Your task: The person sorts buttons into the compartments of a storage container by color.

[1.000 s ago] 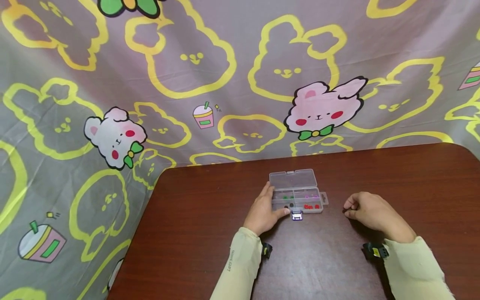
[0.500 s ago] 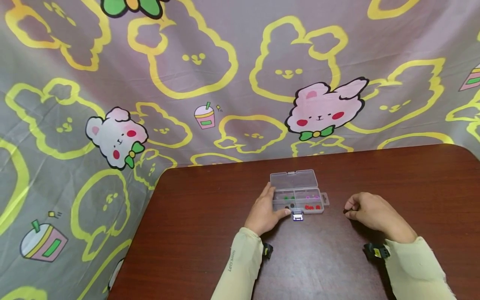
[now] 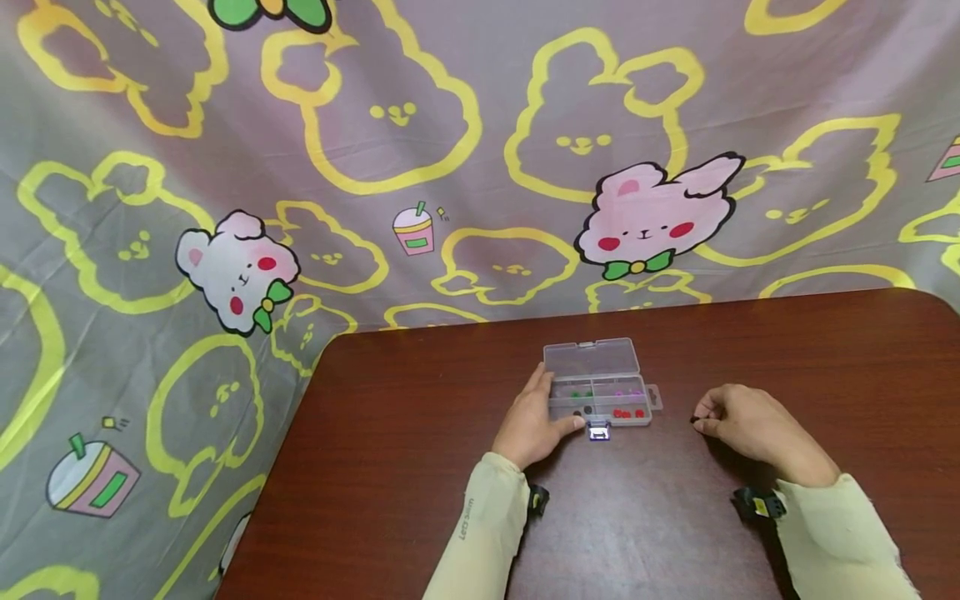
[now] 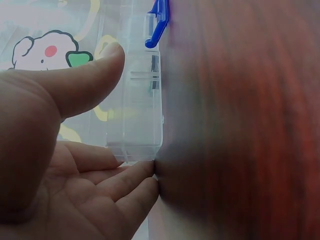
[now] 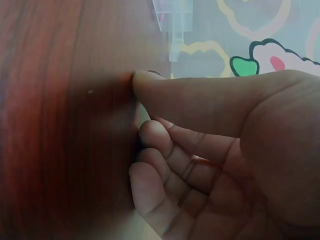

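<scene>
A clear plastic compartment box (image 3: 633, 422) stands on the table with its lid (image 3: 591, 358) raised toward the back. Small green pieces (image 3: 581, 395), purple pieces (image 3: 628, 393), black pieces (image 3: 587, 410) and red pieces (image 3: 628, 413) lie in separate compartments. My left hand (image 3: 529, 423) holds the box's left end, thumb at the front rim and fingers along the side. Right of the box, my right hand (image 3: 746, 423) pinches a tiny dark piece (image 3: 694, 420) between thumb and forefinger, low over the tabletop; its exact kind I cannot tell. The other fingers are curled in the right wrist view.
A blue-edged latch (image 3: 599, 432) hangs at the box's front, and a clear hanging tab (image 3: 654, 397) sticks out on its right. The brown wooden table (image 3: 420, 433) meets a cartoon-printed cloth (image 3: 480, 167) at its back edge.
The head view has shifted very slightly. Both hands keep their places, the left at the box and the right pinching the dark piece.
</scene>
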A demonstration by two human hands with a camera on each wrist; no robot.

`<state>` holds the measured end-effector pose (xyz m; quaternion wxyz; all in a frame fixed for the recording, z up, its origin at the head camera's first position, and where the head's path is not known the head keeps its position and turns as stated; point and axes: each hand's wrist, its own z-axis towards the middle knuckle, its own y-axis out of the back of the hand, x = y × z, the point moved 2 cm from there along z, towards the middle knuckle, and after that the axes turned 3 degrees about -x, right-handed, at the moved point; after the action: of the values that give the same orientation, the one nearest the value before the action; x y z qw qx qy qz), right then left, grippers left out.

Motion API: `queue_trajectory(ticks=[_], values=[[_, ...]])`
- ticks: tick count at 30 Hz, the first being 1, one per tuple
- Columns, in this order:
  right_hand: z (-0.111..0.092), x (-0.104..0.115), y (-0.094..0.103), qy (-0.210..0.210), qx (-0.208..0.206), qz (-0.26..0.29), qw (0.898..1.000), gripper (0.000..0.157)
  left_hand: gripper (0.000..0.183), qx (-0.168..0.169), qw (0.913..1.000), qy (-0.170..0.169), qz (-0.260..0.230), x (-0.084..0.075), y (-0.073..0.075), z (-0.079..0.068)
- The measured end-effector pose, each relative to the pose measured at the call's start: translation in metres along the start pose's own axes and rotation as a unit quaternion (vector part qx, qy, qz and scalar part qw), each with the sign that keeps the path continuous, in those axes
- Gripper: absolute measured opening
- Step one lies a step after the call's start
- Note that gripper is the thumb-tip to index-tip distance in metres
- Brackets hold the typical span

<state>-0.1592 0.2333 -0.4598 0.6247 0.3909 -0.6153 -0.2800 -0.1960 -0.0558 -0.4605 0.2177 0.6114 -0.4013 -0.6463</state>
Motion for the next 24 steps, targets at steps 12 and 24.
queue_trajectory(ticks=[12, 24], values=[[-0.0017, -0.0049, 0.0023, 0.01, -0.001, -0.004, 1.0, 0.008, 0.084, 0.003, 1.0, 0.006, 0.004, -0.003, -0.0006, 0.001], [-0.0013, 0.0032, -0.0011, -0.027, -0.01, -0.003, 1.0, 0.009, 0.083, 0.002, 1.0, 0.006, -0.004, -0.0004, 0.0008, -0.0003]])
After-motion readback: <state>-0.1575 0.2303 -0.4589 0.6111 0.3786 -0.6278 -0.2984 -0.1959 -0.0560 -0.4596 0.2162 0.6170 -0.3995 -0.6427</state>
